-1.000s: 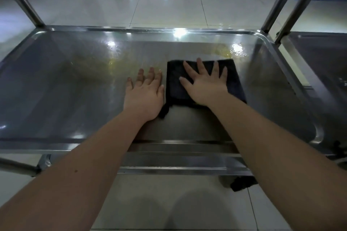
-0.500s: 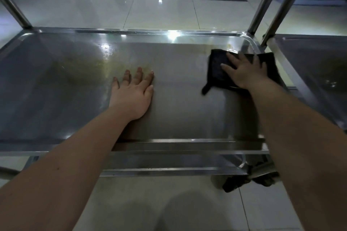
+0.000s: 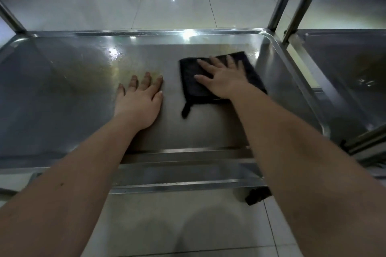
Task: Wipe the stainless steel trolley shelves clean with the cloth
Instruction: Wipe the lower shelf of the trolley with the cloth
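The shiny steel trolley shelf (image 3: 62, 100) is smeared yellow. A soft black cloth (image 3: 192, 81) is pressed flat by the spread right hand (image 3: 224, 81). The left hand (image 3: 139, 100) is laid flat beside it.

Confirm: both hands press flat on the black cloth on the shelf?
Not quite. Only the right hand presses flat on the black cloth; the left hand lies flat on the bare shelf beside it, per the head view.

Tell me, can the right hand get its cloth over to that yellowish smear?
Probably yes: open trolley shelf lies between the black cloth under the right hand and the yellowish smear; only the left hand touches it.
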### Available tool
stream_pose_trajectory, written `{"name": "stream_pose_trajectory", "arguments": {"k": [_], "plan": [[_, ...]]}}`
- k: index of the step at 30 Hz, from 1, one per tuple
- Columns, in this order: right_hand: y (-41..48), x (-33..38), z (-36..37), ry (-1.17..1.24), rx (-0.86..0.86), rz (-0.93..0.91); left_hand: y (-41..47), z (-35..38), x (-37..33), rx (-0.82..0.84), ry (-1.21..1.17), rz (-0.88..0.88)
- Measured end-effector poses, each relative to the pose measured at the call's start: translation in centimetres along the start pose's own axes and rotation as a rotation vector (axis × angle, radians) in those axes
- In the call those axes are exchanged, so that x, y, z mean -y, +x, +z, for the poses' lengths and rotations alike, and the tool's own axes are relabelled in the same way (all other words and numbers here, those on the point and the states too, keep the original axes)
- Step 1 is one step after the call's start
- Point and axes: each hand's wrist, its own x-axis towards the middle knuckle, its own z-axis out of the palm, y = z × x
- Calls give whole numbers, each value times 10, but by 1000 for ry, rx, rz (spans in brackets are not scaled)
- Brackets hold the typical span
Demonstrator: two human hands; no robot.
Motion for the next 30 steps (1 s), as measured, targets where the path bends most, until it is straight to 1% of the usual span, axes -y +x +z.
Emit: {"name": "stream_pose_trajectory", "arguments": {"k": [2, 4, 6, 8, 12, 14, 15, 17, 21, 23, 24, 26, 30], "plan": [[-11, -51, -6, -3, -17, 129, 0, 0, -1, -8, 1, -1], [-29, -98, -12, -32, 1, 236, 0, 0, -3, -4, 5, 2], [-47, -113, -10, -64, -11, 278, 0, 0, -6, 8, 2, -1], [-58, -85, 0, -72, -50, 241, -1, 0, -7, 9, 5, -3], [-74, 28, 22, -60, -67, -20, -3, -2, -5, 19, 1, -1], [-78, 53, 23, -37, -29, -59, -5, -3, -2, 22, -7, -3], [-79, 49, 21, -34, -21, -49, -5, -3, -2, 19, -12, 1], [-80, 17, 17, -26, -54, 25, -6, -3, -3, 12, -17, 6], [-99, -90, -1, -12, -50, 292, -5, -4, -6, 15, -10, -2], [-118, -117, -4, -67, -29, 343, -5, -3, -8, 13, -12, 0], [-124, -116, -1, -87, -28, 347, -5, -3, -8, 12, -13, 0], [-130, -90, 8, -85, -46, 312, -5, -2, -8, 5, 0, -2], [-121, 13, 23, -53, -67, 110, -5, -2, -8, 11, -2, 1]]}}
